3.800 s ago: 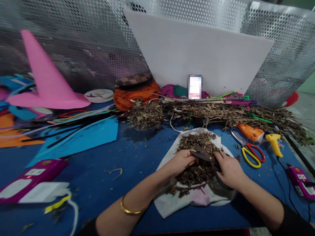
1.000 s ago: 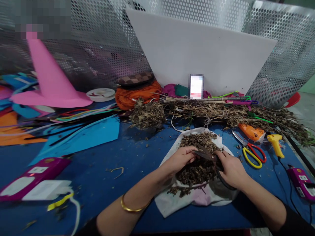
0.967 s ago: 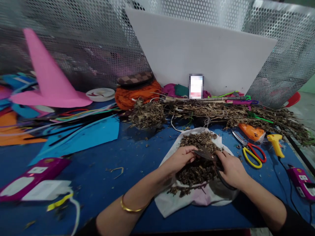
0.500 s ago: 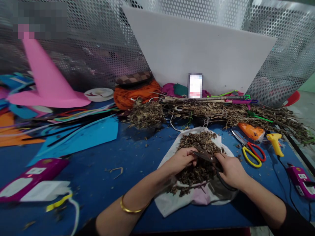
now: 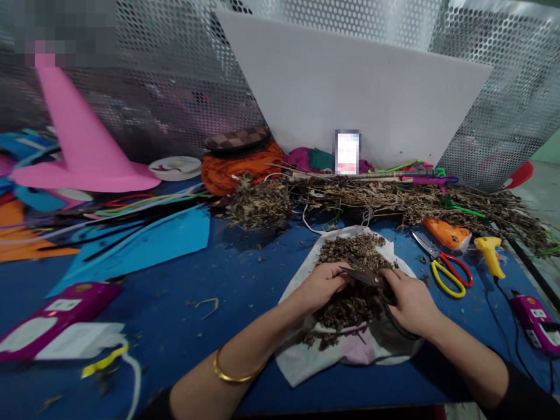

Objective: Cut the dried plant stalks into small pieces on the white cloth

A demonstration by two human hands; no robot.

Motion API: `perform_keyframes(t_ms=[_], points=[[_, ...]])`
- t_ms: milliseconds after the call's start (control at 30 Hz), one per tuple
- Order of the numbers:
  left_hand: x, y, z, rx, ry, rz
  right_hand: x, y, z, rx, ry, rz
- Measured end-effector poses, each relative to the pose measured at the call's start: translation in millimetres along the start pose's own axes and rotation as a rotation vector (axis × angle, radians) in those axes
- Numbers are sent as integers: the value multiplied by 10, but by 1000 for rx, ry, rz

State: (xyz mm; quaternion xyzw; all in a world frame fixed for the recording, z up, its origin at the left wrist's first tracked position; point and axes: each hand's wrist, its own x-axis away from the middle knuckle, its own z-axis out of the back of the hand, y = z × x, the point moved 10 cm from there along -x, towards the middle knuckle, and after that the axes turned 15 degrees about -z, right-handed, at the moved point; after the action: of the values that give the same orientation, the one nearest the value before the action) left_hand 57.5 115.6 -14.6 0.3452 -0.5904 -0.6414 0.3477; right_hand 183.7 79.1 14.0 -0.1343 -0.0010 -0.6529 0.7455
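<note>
A white cloth (image 5: 293, 364) lies on the blue table, bearing a heap of dark dried plant bits (image 5: 345, 309). Over the heap, my right hand (image 5: 409, 300) grips dark-handled scissors (image 5: 371, 279), whose blades point left and are a little apart. My left hand (image 5: 321, 286) is closed beside the blade tips, its thumb and fingers pinched together; what they hold is too small to make out. A gold bangle circles my left forearm.
Red-and-yellow scissors (image 5: 450, 274), an orange packet (image 5: 447, 234) and a yellow glue gun (image 5: 490, 256) lie to the right. Dried stalks (image 5: 371, 198) run along the back. At left are a pink hat (image 5: 83, 140), blue sheets (image 5: 175, 239) and a purple power strip (image 5: 74, 303).
The scissor blades have parted slightly over the heap. Both hands have kept nearly the same place.
</note>
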Motion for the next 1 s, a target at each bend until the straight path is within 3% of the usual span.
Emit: perform_keyframes(t_ms=[467,1000], points=[[19,-23,-7,58,7,84,-7,19,-93,18,-83,11],[21,-99,-53,93,1,118,-14,11,-136,82,-48,9]])
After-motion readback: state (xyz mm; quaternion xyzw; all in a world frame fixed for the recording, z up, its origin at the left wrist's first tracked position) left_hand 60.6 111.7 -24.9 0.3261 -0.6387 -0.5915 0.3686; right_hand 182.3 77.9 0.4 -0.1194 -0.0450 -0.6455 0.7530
